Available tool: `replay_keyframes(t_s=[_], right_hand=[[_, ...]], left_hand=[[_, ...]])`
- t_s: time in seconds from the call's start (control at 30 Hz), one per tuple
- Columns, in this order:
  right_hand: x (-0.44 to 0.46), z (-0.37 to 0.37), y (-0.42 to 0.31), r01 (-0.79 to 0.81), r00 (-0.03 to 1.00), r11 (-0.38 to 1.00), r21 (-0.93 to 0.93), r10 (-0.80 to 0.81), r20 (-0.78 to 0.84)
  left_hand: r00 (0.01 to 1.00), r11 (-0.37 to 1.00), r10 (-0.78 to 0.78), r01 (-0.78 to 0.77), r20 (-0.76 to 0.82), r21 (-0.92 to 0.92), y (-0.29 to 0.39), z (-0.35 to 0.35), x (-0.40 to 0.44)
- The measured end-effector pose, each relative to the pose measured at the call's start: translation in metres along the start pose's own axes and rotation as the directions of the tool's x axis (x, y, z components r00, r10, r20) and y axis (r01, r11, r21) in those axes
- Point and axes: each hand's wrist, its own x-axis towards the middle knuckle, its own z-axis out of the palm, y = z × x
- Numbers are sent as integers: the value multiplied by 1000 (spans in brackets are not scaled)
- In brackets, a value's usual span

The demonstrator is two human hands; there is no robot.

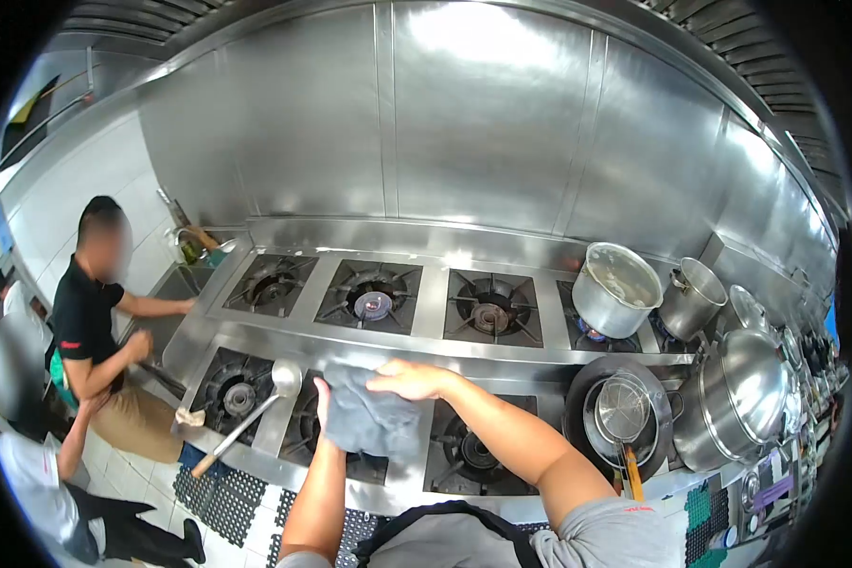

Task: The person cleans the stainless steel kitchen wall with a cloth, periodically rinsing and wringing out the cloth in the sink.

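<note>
A grey cloth [374,421] hangs spread between my two hands above the front row of the stove [341,355]. My left hand [323,412] grips its left edge, with most of the fingers hidden behind the fabric. At the upper right corner, my right hand [412,381] pinches the cloth between thumb and fingers. Below the cloth, a front burner [305,431] is partly covered from view. Just left of my left hand, a ladle [248,423] with a wooden handle end lies across the front left burner [237,393].
On the right stand a large pot of liquid [617,292], a smaller pot [693,298], a wok [620,369] holding a strainer [623,409], and a domed steamer [743,398]. A person in a black shirt [90,312] is at the stove's left end; another person [38,473] is nearer.
</note>
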Motion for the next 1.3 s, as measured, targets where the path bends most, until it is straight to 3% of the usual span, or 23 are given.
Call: replay_keyframes(t_s=[0.03, 0.07, 0.13, 0.2, 0.27, 0.33, 0.4, 0.47, 0.57, 0.6, 0.67, 0.7, 0.8, 0.83, 0.87, 0.93, 1.0, 1.1, 1.13, 1.17, 1.2, 1.27, 1.3], right_hand=[[-12, 7, 7, -49, 995, 970, -240, 68, 71], [-24, 19, 19, -27, 996, 968, -249, 48, 77], [-47, 44, 38, -6, 997, 969, -246, 25, 72], [-81, 71, 36, -32, 997, 943, -332, 55, 61], [-113, 93, 40, -51, 994, 947, -318, 78, 71], [-142, 106, 40, -82, 991, 889, -450, 120, 57], [-167, 118, 45, -89, 995, 908, -409, 100, 4], [-193, 134, 49, -90, 996, 927, -365, 79, -47], [-226, 160, 49, -99, 993, 953, -285, 115, 40], [-231, 167, 59, 60, 994, 966, -252, -33, 108], [-242, 185, 64, 161, 987, 963, -218, -159, 26], [-252, 183, 67, 57, 998, 947, -317, -52, 23], [-269, 184, 88, 40, 995, 946, -321, -67, -73], [-278, 184, 86, -57, 996, 967, -248, 37, -86], [-280, 185, 96, -36, 997, 996, -84, 31, -65], [-296, 188, 99, -24, 989, 999, 24, 28, -147], [-306, 192, 102, -113, 936, 993, -16, 101, -336], [-316, 197, 129, -6, 922, 992, 123, 54, -383], [-324, 200, 131, 66, 918, 897, 437, 117, -379], [-329, 203, 131, 137, 918, 703, 698, 175, -356], [-331, 206, 137, 138, 916, 702, 699, 179, -360], [-336, 218, 147, 71, 971, 335, 940, 190, -142], [-336, 233, 148, 27, 972, 390, 920, 204, -115]], left_hand=[[998, 998, -57, 56, -20, -21, -9, 14, -29], [993, 993, -115, 114, -40, -36, -20, 21, -54], [981, 995, -76, 86, -181, 48, -45, 18, -90], [964, 866, -7, 139, -267, 480, -70, 9, -124], [943, 859, -20, 187, -333, 477, -84, 20, -154], [916, 849, -30, 234, -399, 474, -92, 35, -177], [887, 743, 72, 257, -456, 618, -102, 57, -196], [886, 712, 103, 251, -451, 656, -109, 75, -209], [905, 504, 37, 349, -423, 790, -115, 115, -225], [905, 501, 43, 346, -422, 793, -115, 125, -230], [939, 352, -48, 334, -340, 874, -115, 137, -239], [940, 262, -81, 341, -331, 903, -115, 129, -241], [945, 332, -168, 323, -281, 886, -112, 121, -253], [929, 277, -180, 362, -322, 890, -109, 125, -258], [926, 278, -182, 370, -329, 886, -109, 121, -263], [918, 329, -215, 389, -333, 861, -110, 107, -269], [915, 340, -215, 397, -341, 852, -113, 97, -277], [890, 590, -217, 447, -401, 673, -115, 113, -284], [888, 587, -225, 453, -402, 671, -119, 114, -286], [865, 680, -241, 474, -441, 559, -124, 115, -288], [840, 760, -262, 482, -474, 435, -126, 116, -289], [835, 784, -321, 499, -447, 369, -139, 94, -294], [791, 778, -391, 557, -471, 290, -146, 88, -297]])
